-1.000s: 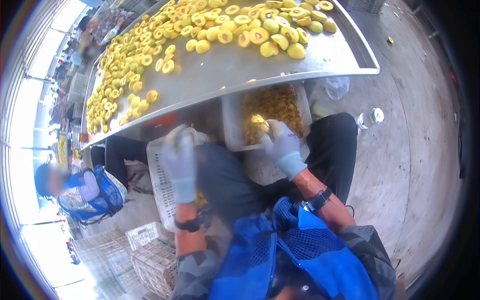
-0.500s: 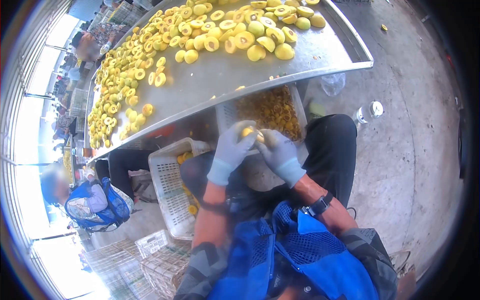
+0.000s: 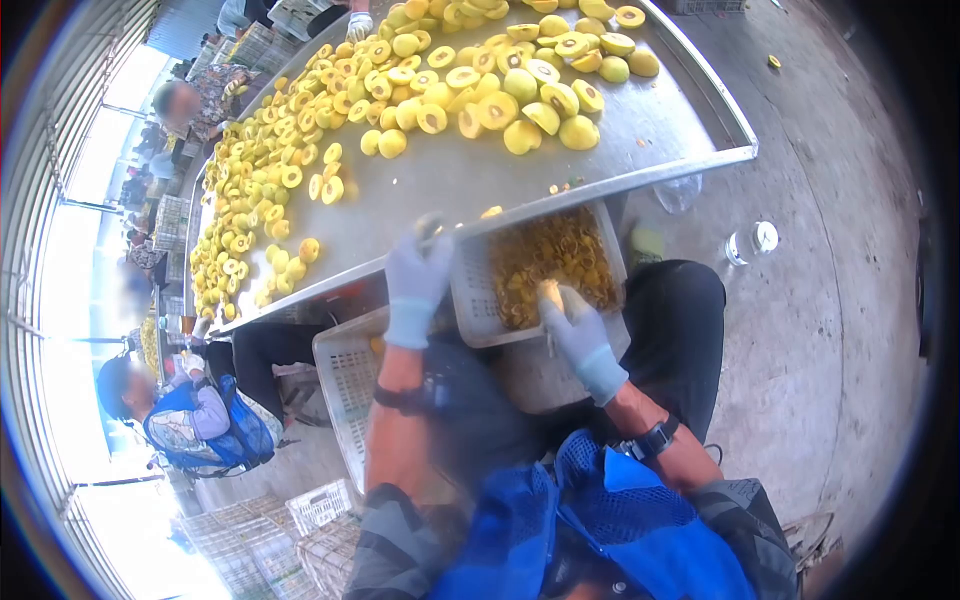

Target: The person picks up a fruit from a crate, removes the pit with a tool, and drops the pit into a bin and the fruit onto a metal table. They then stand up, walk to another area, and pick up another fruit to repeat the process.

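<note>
My left hand [image 3: 418,272], in a pale knit glove, is raised at the near edge of the metal table [image 3: 410,195]. Its fingers are smeared by motion, hiding whether they hold anything. Over the front of a white crate [image 3: 483,322] of yellow fruit scraps [image 3: 545,262], my gloved right hand [image 3: 575,330] is closed around a slim tool [image 3: 551,346], whose thin end shows beneath the palm. Halved yellow fruit [image 3: 430,118] with brown centres lies heaped across the table. One small yellow piece [image 3: 491,212] rests by the table's near rim.
Another white crate [image 3: 345,385] stands left of my knees, partly behind my left arm. A person in a blue vest [image 3: 215,420] sits further left; others work along the table's far side. On the floor at right are a clear bottle [image 3: 750,243] and a plastic bag [image 3: 680,192].
My hands, together on a yellow fruit half before, have separated. The left has moved up and left to the table edge; the right has dropped slightly lower and right, and the fruit half no longer shows.
</note>
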A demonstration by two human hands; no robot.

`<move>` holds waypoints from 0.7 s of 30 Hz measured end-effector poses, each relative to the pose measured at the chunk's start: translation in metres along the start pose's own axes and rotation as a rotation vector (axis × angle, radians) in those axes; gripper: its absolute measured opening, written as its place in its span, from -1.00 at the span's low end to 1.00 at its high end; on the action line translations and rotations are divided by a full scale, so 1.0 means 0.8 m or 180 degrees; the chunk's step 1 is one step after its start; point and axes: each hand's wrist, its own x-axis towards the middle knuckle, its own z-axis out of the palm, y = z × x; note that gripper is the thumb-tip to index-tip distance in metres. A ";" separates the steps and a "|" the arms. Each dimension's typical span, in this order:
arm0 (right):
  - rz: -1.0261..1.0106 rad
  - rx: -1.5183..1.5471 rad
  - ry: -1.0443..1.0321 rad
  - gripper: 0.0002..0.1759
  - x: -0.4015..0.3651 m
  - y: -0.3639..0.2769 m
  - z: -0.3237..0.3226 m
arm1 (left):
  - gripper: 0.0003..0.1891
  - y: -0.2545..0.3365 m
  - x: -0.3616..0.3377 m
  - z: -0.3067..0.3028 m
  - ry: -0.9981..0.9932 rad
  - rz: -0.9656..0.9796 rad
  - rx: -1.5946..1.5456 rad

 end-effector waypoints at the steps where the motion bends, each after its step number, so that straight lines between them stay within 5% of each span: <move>1: 0.0102 0.0187 -0.0089 -0.63 0.000 -0.003 0.003 | -0.59 -0.016 0.025 -0.004 0.0055 0.0116 0.0015; 6: 0.0362 0.0615 -0.0319 -0.67 0.003 -0.018 0.011 | -0.57 -0.095 0.162 -0.009 0.0215 0.0093 -0.0024; 9: 0.0581 0.0561 -0.0449 -0.68 0.011 -0.017 0.007 | -0.49 -0.123 0.231 -0.004 0.0499 0.0523 0.1291; 12: 0.0136 0.0187 -0.0401 -0.70 0.021 -0.003 0.008 | -0.43 -0.142 0.285 0.013 0.0554 0.0826 0.2301; 21: 0.0653 0.0134 -0.0612 -0.74 0.031 -0.013 0.008 | -0.36 -0.127 0.311 0.023 0.0400 -0.0165 0.2042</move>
